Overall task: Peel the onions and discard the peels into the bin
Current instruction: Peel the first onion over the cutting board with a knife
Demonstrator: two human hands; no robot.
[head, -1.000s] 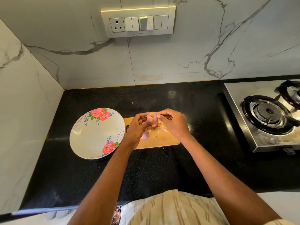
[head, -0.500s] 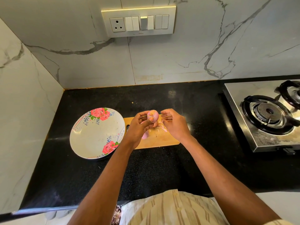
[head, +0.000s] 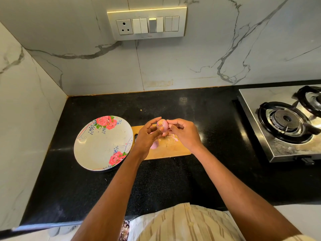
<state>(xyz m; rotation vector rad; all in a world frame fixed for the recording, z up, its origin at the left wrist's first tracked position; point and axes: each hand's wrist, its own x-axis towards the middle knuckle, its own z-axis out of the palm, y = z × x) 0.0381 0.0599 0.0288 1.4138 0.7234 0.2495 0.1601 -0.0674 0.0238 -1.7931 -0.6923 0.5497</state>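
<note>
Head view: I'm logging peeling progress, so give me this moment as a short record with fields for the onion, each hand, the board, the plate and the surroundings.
onion: small pink onion, held up above the cutting board, patches of skin on it
left hand: left hand grips the onion from the left
right hand: right hand pinches at the onion's right side
cutting board: wooden cutting board on the black counter, with peel scraps and another pink piece
plate: floral plate, left of the board
surroundings: gas stove at right
bin: not clearly visible

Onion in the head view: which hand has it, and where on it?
The left hand holds the onion by its left side and underside; the right hand pinches at its right edge.
</note>
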